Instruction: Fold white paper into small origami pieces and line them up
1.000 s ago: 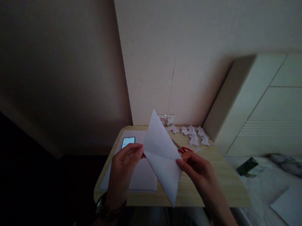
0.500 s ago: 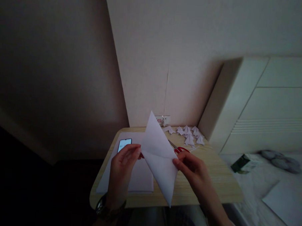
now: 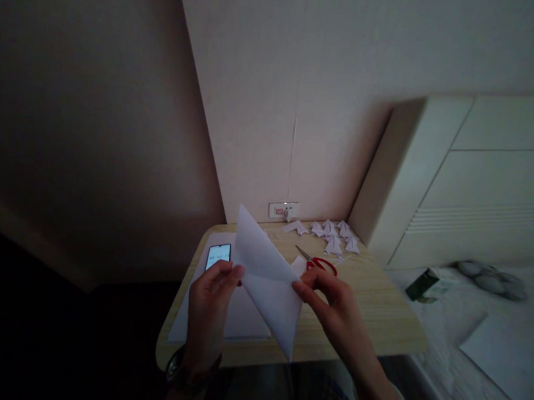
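A creased sheet of white paper (image 3: 267,285) is held up above the small wooden table (image 3: 377,314), its corners pointing up and down. My left hand (image 3: 212,295) pinches its left edge between thumb and fingers. On the opposite edge, my right hand (image 3: 329,294) grips it the same way. Behind my right hand lie scissors with red handles (image 3: 319,263), partly covered by the fingers. A phone with a lit screen (image 3: 218,255) rests on a stack of white paper (image 3: 248,317), its lower part hidden by my left hand.
Several folded white paper pieces (image 3: 333,244) lie along the table's back right. A wall socket (image 3: 284,211) with a plug is above the back edge. To the right, a bed bears a green and white box (image 3: 425,285), a grey soft item (image 3: 491,279) and white sheets (image 3: 503,358).
Both hands have shifted slightly left and the paper has come with them, a little lower at its top corner. More of the scissors and the wall socket shows now.
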Motion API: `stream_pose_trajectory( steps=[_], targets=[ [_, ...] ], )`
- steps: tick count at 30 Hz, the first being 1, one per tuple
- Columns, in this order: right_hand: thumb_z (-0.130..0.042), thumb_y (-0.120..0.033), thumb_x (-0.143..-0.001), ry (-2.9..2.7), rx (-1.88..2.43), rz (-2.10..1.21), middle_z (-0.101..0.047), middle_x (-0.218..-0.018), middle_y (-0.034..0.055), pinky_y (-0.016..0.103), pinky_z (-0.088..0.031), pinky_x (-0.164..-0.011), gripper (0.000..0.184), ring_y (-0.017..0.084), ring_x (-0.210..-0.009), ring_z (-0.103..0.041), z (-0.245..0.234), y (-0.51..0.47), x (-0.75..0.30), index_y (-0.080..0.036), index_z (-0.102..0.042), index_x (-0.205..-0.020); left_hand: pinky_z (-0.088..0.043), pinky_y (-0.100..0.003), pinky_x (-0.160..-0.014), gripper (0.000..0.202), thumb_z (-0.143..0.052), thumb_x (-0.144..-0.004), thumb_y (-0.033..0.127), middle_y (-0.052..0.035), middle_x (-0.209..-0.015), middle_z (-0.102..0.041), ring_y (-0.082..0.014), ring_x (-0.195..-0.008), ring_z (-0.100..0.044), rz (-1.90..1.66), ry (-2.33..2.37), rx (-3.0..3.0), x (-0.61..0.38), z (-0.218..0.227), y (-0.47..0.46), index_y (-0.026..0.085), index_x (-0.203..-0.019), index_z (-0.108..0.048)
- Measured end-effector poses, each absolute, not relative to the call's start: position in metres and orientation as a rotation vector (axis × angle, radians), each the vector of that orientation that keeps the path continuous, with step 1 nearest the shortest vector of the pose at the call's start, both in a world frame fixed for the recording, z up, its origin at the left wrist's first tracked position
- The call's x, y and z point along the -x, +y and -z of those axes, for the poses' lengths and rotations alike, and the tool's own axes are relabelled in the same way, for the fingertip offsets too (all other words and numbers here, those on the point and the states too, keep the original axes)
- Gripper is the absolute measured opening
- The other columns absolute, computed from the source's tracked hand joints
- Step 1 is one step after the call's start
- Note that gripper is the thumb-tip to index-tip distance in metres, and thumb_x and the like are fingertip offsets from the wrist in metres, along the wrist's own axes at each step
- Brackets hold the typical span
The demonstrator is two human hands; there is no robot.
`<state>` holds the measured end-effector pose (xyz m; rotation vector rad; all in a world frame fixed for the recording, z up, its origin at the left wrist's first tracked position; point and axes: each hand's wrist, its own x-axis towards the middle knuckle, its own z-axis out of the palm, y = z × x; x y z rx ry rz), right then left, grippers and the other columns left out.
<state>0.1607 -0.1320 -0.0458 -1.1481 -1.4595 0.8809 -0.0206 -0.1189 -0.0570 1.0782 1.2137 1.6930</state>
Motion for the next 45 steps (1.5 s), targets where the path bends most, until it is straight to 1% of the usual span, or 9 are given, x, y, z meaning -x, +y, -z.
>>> stream_pose_trajectory(
  steps=[9, 14, 21, 24, 26, 29, 34, 41, 45],
  targets=[
    [-0.062, -0.031, -0.077, -1.433, 1.127, -0.923, -0.054, -0.059, -0.0014, 0.024, -0.038, -0.057, 0.023, 0.013, -0.060, -0.049, 0.049, -0.130, -0.155, -0.018, -0.055, -0.059, -0.040, -0.019, -0.058, 0.019, -0.073, -0.070, 0.032, 0.0042, -0.057, -0.056, -0.0103, -0.060, -0.050, -1.741, 1.222, -1.033, 0.021, 0.063, -0.119, 0.017, -0.063, -0.064],
    [-0.062, -0.032, -0.077, -1.411, 1.120, -0.904, -0.054, -0.058, -0.0010, 0.024, -0.038, -0.055, 0.025, 0.014, -0.059, -0.050, 0.053, -0.130, -0.158, -0.019, -0.054, -0.058, -0.046, -0.021, -0.066, 0.024, -0.078, -0.064, 0.036, -0.0004, -0.076, -0.068, -0.0130, -0.072, -0.059, -1.682, 1.157, -0.922, 0.018, 0.062, -0.116, 0.017, -0.079, -0.070],
    [-0.062, -0.033, -0.077, -1.478, 1.156, -0.935, -0.059, -0.061, 0.0000, 0.025, -0.042, -0.059, 0.022, 0.014, -0.061, -0.054, 0.056, -0.127, -0.163, -0.019, -0.058, -0.062, -0.044, -0.021, -0.058, 0.019, -0.075, -0.065, 0.033, 0.0023, -0.059, -0.061, -0.0122, -0.060, -0.055, -1.698, 1.224, -1.066, 0.021, 0.057, -0.117, 0.017, -0.062, -0.065],
    [-0.063, -0.029, -0.077, -1.581, 1.151, -0.936, -0.065, -0.073, 0.0026, 0.028, -0.046, -0.067, 0.011, 0.017, -0.071, -0.059, 0.057, -0.126, -0.165, -0.018, -0.065, -0.075, -0.044, -0.021, -0.055, 0.018, -0.074, -0.064, 0.031, 0.0024, -0.057, -0.060, -0.0123, -0.057, -0.054, -1.675, 1.256, -1.110, 0.021, 0.055, -0.116, 0.017, -0.060, -0.064],
    [-0.064, -0.027, -0.076, -1.616, 1.153, -0.925, -0.068, -0.081, 0.0036, 0.029, -0.047, -0.071, 0.012, 0.018, -0.076, -0.060, 0.057, -0.126, -0.165, -0.018, -0.067, -0.084, -0.045, -0.021, -0.055, 0.017, -0.073, -0.063, 0.031, 0.0021, -0.055, -0.060, -0.0127, -0.056, -0.055, -1.633, 1.277, -1.143, 0.019, 0.053, -0.115, 0.017, -0.058, -0.064],
    [-0.065, -0.028, -0.076, -1.637, 1.177, -0.886, -0.066, -0.076, 0.0026, 0.028, -0.046, -0.067, 0.010, 0.017, -0.072, -0.059, 0.057, -0.125, -0.165, -0.018, -0.066, -0.077, -0.045, -0.022, -0.054, 0.017, -0.072, -0.061, 0.031, 0.0014, -0.055, -0.060, -0.0138, -0.056, -0.055, -1.599, 1.281, -1.166, 0.015, 0.051, -0.116, 0.018, -0.056, -0.063],
    [-0.062, -0.032, -0.079, -1.648, 1.225, -0.813, -0.060, -0.061, 0.0004, 0.026, -0.042, -0.059, 0.023, 0.015, -0.061, -0.054, 0.053, -0.125, -0.166, -0.017, -0.060, -0.061, -0.046, -0.023, -0.054, 0.018, -0.071, -0.062, 0.033, 0.0017, -0.054, -0.058, -0.0144, -0.055, -0.056, -1.565, 1.288, -1.145, 0.009, 0.049, -0.120, 0.018, -0.057, -0.063],
    [-0.061, -0.037, -0.078, -1.635, 1.239, -0.888, -0.062, -0.065, 0.0016, 0.026, -0.042, -0.061, 0.024, 0.016, -0.065, -0.055, 0.047, -0.127, -0.167, -0.017, -0.063, -0.065, -0.047, -0.022, -0.057, 0.015, -0.071, -0.065, 0.031, 0.0013, -0.058, -0.062, -0.0140, -0.059, -0.057, -1.613, 1.262, -1.163, 0.007, 0.047, -0.120, 0.018, -0.061, -0.064],
    [-0.064, -0.037, -0.074, -1.578, 1.248, -0.895, -0.059, -0.062, 0.0005, 0.026, -0.042, -0.060, 0.023, 0.016, -0.063, -0.054, 0.049, -0.129, -0.169, -0.018, -0.060, -0.061, -0.047, -0.021, -0.057, 0.016, -0.072, -0.066, 0.031, 0.0007, -0.060, -0.063, -0.0143, -0.061, -0.059, -1.646, 1.238, -1.169, 0.007, 0.050, -0.118, 0.018, -0.063, -0.065]
  ],
)
